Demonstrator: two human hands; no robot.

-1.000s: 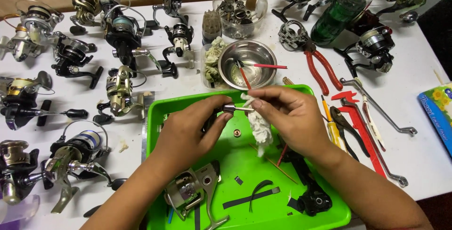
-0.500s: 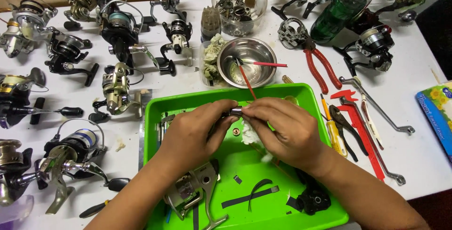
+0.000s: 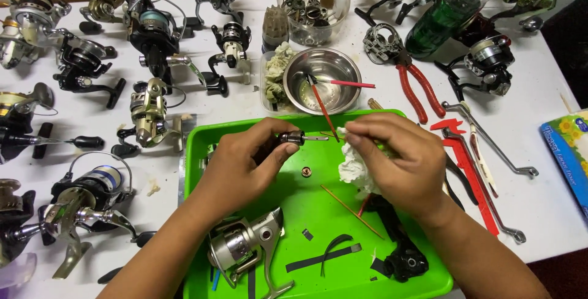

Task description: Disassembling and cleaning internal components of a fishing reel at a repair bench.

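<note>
White table (image 3: pixel 551 213), full of fishing reels, with a green tray (image 3: pixel 202 152) near the front edge. Over the middle of the tray, the left hand (image 3: pixel 242 164) pinches a small dark reel shaft (image 3: pixel 298 138) between thumb and fingers, its thin metal tip pointing right. The right hand (image 3: pixel 401 161) has fingers closed on a white tissue (image 3: pixel 355 167), touching that tip. To wipe it well, I think the shaft should stay level and turn slowly. Both wrists come up from the near edge of the tray, palms down. A tiny brass ring (image 3: pixel 306 171) lies on the tray just below the shaft.
</note>
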